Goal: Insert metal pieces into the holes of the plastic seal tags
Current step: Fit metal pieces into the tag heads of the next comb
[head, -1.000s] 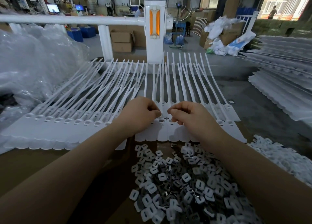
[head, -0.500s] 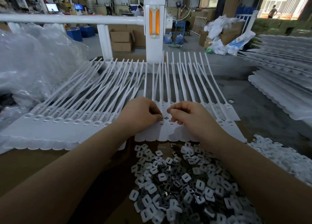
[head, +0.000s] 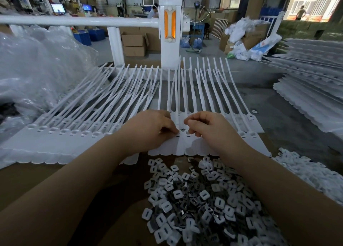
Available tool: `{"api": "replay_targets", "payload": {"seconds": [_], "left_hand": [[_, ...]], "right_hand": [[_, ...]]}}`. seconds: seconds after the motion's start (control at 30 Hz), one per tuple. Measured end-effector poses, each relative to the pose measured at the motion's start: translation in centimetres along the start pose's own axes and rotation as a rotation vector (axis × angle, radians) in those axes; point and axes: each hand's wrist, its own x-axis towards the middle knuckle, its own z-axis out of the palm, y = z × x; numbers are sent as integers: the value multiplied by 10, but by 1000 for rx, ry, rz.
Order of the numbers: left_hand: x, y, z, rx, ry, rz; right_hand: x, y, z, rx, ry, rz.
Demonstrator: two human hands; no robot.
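The left hand [head: 150, 129] and right hand [head: 209, 129] sit side by side on a row of white plastic seal tags [head: 182, 143], fingers curled, fingertips pinching down at the slotted holes between them. Whether either hand grips a metal piece is hidden. Just behind the wrists lies a heap of metal pieces [head: 200, 205]. The tags' straps [head: 185, 90] fan away beyond the knuckles.
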Motion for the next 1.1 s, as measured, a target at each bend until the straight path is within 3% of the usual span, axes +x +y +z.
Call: {"api": "replay_targets", "payload": {"seconds": [0.23,0.4,0.57,0.7,0.97,1.1], "left_hand": [[-1,3,-1,87,11,46],[0,2,0,42,2,-21],[-4,9,2,-68,79,46],[-9,24,0,-364,-63,41],[-8,33,3,-177,-190,59],[-9,29,3,-377,-149,-90]], "right_hand": [[2,0,0,-3,-4,5],[1,0,0,17,-1,17],[1,-1,-1,69,1,26],[2,-1,-1,66,-6,23],[3,0,0,57,-6,32],[0,0,-1,54,-6,28]]}}
